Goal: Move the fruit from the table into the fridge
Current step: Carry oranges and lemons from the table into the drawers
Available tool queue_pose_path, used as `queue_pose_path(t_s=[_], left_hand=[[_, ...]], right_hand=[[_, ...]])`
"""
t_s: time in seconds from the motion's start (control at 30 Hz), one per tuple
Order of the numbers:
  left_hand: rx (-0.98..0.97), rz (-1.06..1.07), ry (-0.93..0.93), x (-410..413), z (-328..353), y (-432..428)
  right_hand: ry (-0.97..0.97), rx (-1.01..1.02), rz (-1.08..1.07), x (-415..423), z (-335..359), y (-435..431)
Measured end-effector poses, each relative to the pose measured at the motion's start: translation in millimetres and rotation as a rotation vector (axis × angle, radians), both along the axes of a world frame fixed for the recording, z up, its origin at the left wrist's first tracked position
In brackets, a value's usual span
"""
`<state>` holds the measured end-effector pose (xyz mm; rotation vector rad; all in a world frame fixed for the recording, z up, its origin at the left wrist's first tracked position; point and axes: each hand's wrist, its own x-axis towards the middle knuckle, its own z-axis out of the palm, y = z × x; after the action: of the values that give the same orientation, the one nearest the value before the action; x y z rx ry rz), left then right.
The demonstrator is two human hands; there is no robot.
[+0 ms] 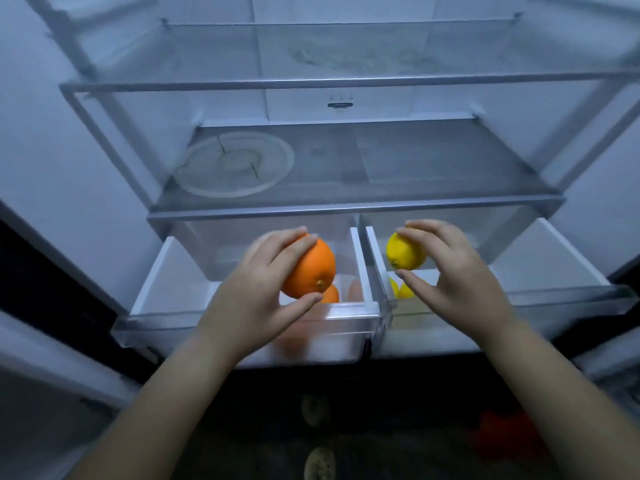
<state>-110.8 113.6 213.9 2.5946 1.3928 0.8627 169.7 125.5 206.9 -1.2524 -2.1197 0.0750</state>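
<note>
A round, bright orange fruit (311,268) is gripped by the left hand (256,289), with the fingers curled over its top and the thumb pressed against its lower side. It is held above the left clear plastic drawer (166,271) of the open white fridge (339,98), towards that drawer's right wall. A second orange fruit (330,295) is partly seen directly beneath it, lying inside the same drawer near the front edge.

A small yellow lemon (405,252) is pinched by the right hand (453,275) between the fingertips on top and the thumb below. It is held above the right clear plastic drawer (554,251), close to that drawer's left wall. More yellow fruit (401,291) is seen at the bottom of this drawer, in its front left corner, partly hidden behind the thumb.

Both drawers are pulled out side by side below a glass shelf (415,174). A round clear glass plate (235,168) is laid flat on the left part of that shelf.
</note>
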Motion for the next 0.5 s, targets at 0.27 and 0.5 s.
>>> queue_pose_path(t_s=[0.27, 0.5], left_hand=[[-0.069, -0.064, 0.084, -13.1, -5.1, 61.8], [-0.173, -0.14, 0.196, -21.2, -27.5, 82.6]], right_hand=[[-0.115, -0.159, 0.01, 35.6, -11.0, 44.0], [-0.35, -0.432, 0.134, 53.2, -22.9, 84.4]])
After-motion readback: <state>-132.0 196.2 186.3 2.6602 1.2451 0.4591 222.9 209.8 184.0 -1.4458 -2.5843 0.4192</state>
